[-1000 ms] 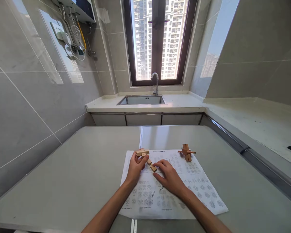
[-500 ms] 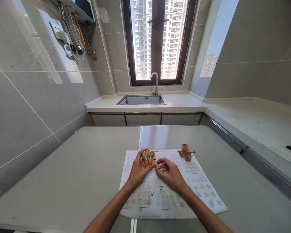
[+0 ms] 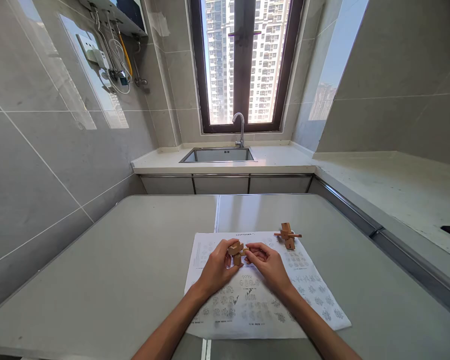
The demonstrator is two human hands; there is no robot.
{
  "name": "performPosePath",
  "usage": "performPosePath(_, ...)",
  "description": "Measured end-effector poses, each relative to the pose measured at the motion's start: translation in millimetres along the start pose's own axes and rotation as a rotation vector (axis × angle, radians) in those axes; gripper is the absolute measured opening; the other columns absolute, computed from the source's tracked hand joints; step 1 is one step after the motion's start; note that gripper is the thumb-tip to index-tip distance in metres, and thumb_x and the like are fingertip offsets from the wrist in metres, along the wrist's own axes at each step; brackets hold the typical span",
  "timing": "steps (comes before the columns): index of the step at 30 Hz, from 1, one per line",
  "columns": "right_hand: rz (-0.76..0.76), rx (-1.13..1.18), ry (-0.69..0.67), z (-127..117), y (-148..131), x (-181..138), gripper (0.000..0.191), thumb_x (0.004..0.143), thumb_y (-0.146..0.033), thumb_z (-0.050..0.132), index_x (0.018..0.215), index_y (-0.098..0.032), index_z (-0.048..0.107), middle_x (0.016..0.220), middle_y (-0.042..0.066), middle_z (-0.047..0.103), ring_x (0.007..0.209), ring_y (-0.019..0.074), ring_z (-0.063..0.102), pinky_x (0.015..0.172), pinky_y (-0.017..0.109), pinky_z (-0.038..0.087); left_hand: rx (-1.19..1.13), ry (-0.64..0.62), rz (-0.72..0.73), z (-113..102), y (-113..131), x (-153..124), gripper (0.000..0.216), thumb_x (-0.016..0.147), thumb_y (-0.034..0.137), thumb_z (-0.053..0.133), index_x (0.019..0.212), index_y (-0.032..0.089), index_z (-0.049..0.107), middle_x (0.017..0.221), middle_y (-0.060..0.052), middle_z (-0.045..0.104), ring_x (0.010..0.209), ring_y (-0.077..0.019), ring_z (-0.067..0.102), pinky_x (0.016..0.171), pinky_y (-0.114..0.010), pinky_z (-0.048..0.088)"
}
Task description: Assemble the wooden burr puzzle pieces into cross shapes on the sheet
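Observation:
My left hand [image 3: 218, 270] is closed around a partly assembled light-wood interlocking puzzle [image 3: 236, 248], gripping it between thumb and fingers above the paper. Opposite it, my right hand [image 3: 269, 265] pinches a small wooden puzzle piece [image 3: 245, 252] against the puzzle's right side. Fingers cover part of both, so I cannot tell how far the piece sits in. Beneath both hands lies a printed instruction sheet [image 3: 255, 327] with rows of small diagrams and a few dark handwritten marks. A darker brown wooden cross-shaped puzzle [image 3: 287, 236] rests at the sheet's upper right edge.
The sheet lies on a pale table [image 3: 97, 280] with a seam down its middle. Beyond the table are a white counter [image 3: 285, 156], a sink [image 3: 195, 158] and a faucet [image 3: 242, 131] below a window. Another counter [image 3: 390, 185] runs along the right.
The puzzle has been turned and brought slightly lower and to the right. My right hand has raised its piece from below the puzzle to its right side.

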State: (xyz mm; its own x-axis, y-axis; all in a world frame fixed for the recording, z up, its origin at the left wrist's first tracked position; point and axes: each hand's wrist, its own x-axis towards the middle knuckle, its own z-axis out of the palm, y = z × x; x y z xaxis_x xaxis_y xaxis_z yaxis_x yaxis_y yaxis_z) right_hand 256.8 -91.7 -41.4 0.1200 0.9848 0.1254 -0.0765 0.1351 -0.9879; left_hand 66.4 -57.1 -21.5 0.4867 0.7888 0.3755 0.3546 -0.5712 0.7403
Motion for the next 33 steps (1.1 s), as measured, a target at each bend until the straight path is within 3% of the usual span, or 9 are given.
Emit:
performPosePath(11,-0.153,-0.145,0.007,4.7,3.9,-3.6,0.036,0.087,-0.051,0.074,0.104,-0.019,0.073,0.099,0.011,0.078,0.087,0.0268,0.075,0.079,0.040,0.063,0.083,0.023,-0.027,-3.8,3.5,2.4,0.049,0.077,0.022,0.077,0.122,0.028,0.058,0.112,-0.002,0.059,0.071,-0.0121,0.052,0.070,-0.027,0.050)
performPosePath(17,-0.226,-0.248,-0.003,4.9,-0.1,-5.8,0.029,0.090,-0.048,0.072,0.100,-0.021,0.074,0.097,0.009,0.077,0.084,0.0257,0.073,0.078,0.040,0.061,0.080,0.020,-0.059,0.0,2.2,0.5,0.046,0.077,0.024,0.074,0.120,0.027,0.059,0.108,-0.001,0.066,0.074,-0.0141,0.058,0.069,-0.028,0.050)
performPosePath(22,-0.260,-0.278,-0.037,5.0,-1.8,-7.3,0.028,0.091,-0.048,0.071,0.101,-0.022,0.074,0.095,0.008,0.075,0.081,0.0241,0.069,0.076,0.038,0.057,-0.032,-0.021,-0.090,0.6,-0.4,-0.4,0.042,0.080,0.029,0.074,0.119,0.025,0.059,0.095,0.001,0.069,0.068,-0.0123,0.057,0.066,-0.026,0.049)
performPosePath(28,-0.140,-0.231,0.023,4.6,1.6,-4.8,0.038,0.101,-0.052,0.051,0.123,-0.023,0.063,0.092,0.005,0.070,0.077,0.0210,0.064,0.073,0.034,0.052,-0.246,-0.083,-0.163,-3.5,3.0,3.0,0.062,0.070,0.033,0.087,0.123,0.025,0.057,0.091,0.002,0.067,0.072,-0.0138,0.059,0.070,-0.028,0.050)
performPosePath(31,-0.170,-0.312,-0.069,5.7,1.6,-4.7,0.035,0.102,-0.050,0.051,0.121,-0.023,0.061,0.102,0.007,0.068,0.084,0.0215,0.063,0.073,0.033,0.050,-0.397,-0.107,-0.194,-4.5,6.1,4.1,0.063,0.071,0.035,0.088,0.125,0.025,0.057,0.094,0.001,0.067,0.076,-0.0143,0.060,0.074,-0.029,0.052)
performPosePath(33,-0.197,-0.335,-0.126,5.9,0.5,-5.4,0.031,0.104,-0.048,0.047,0.115,-0.023,0.061,0.098,0.005,0.066,0.083,0.0208,0.060,0.073,0.032,0.048,-0.486,-0.136,-0.219,-5.3,7.6,4.5,0.065,0.071,0.035,0.089,0.125,0.025,0.056,0.097,0.000,0.066,0.077,-0.0141,0.061,0.076,-0.030,0.052)
